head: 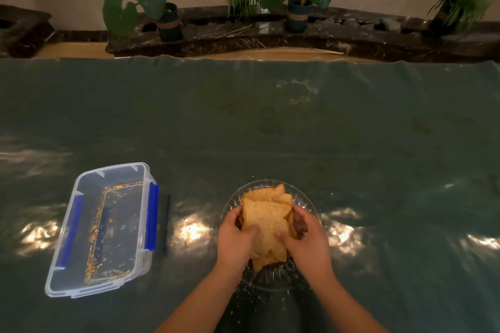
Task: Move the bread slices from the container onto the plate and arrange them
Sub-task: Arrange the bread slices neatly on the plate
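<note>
A pile of toasted bread slices lies on a clear glass plate near the table's front edge. My left hand grips the pile from the left, thumb on the top slice. From the right, my right hand holds the same pile, its thumb also on top. A clear plastic container with blue clips stands to the left, holding only crumbs.
The table has a dark green cover under a shiny clear sheet. A dark pen-like stick lies just right of the container. Crumbs are scattered around the plate. Potted plants line a dark marble ledge beyond the table.
</note>
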Demonstrator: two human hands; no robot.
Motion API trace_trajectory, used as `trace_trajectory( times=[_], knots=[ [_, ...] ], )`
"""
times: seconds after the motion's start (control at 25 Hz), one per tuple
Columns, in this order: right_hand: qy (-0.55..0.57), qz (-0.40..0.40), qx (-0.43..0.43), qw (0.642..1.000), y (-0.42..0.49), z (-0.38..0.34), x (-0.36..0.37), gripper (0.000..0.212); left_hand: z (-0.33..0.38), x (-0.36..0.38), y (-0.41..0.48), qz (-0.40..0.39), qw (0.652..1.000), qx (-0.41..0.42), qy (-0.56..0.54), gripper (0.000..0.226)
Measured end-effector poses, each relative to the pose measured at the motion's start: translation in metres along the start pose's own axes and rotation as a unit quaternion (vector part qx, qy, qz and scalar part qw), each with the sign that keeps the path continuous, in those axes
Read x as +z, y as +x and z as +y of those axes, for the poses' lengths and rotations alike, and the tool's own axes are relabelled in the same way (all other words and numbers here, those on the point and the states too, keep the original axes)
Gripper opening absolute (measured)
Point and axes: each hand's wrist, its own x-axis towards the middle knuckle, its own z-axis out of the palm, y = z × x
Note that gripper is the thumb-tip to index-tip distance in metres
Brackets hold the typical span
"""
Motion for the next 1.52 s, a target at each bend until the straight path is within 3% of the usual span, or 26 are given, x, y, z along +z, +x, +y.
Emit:
trace_trajectory(
  times=[0.12,0.28,0.44,0.6,0.76,0.88,1.12,1.2,1.32,1.52],
  knots=[
    [0.025,-0.028,0.046,0.998,-0.013,0.010,0.001,0.055,-0.012,-0.006,-0.005,-0.002,1.000,-0.002,0.019,0.047],
    [0.071,-0.061,0.091,0.991,-0.013,0.013,0.003,0.017,-0.017,-0.010,-0.003,-0.029,0.997,0.005,0.071,0.044],
    [0.177,-0.060,0.154,0.970,-0.005,0.013,-0.001,0.023,-0.016,-0.013,-0.001,-0.034,0.998,-0.021,0.042,0.044],
    [0.222,-0.040,0.126,0.966,0.002,0.010,-0.012,0.021,-0.016,-0.022,-0.004,-0.024,0.998,-0.031,-0.045,0.038],
    [0.155,-0.004,0.127,0.980,0.014,0.015,-0.025,0.025,-0.015,-0.031,-0.002,0.007,1.000,-0.011,-0.021,0.035],
    [0.064,-0.050,0.142,0.987,0.019,0.018,-0.031,0.039,-0.014,-0.034,0.001,0.000,1.000,-0.011,-0.001,0.033],
    [0.007,-0.016,0.097,0.995,0.030,0.014,-0.038,0.050,-0.010,-0.040,0.010,-0.008,0.998,-0.017,-0.060,0.028],
    [-0.079,-0.042,0.067,0.994,0.033,0.012,-0.040,0.045,-0.006,-0.040,0.017,-0.021,0.997,-0.020,-0.071,0.027],
    [-0.177,-0.048,0.011,0.983,0.031,0.008,-0.037,0.041,0.000,-0.038,0.027,-0.041,0.998,-0.028,-0.044,0.024],
    [-0.230,-0.001,-0.043,0.972,0.020,0.008,-0.031,0.059,0.003,-0.034,0.027,-0.008,1.000,0.010,0.028,0.023]
  ],
)
